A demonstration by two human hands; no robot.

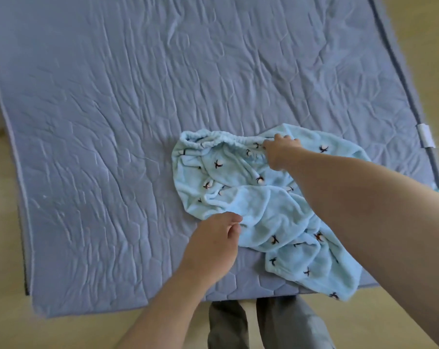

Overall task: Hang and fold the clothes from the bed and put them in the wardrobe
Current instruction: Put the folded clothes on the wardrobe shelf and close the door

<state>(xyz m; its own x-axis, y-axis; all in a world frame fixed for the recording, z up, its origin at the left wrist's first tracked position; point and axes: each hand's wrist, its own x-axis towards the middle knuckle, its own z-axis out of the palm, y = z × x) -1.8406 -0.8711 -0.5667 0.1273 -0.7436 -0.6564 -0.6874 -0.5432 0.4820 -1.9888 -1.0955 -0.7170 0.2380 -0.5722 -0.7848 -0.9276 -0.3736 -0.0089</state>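
Toward the near right corner of the bed [112, 122], a crumpled light-blue fleece garment [263, 205] with small dark motifs lies on the grey-blue quilted cover, one end hanging over the near edge. The right hand [280, 152] grips the gathered elastic waistband on the far side, fingers [286, 139] curled round the fabric, while the left hand [213, 238] pinches the garment's near-left edge between thumb and curled fingers. Below the bed's edge, grey trouser legs [289, 323] stand on the pale wooden floor [11, 323].
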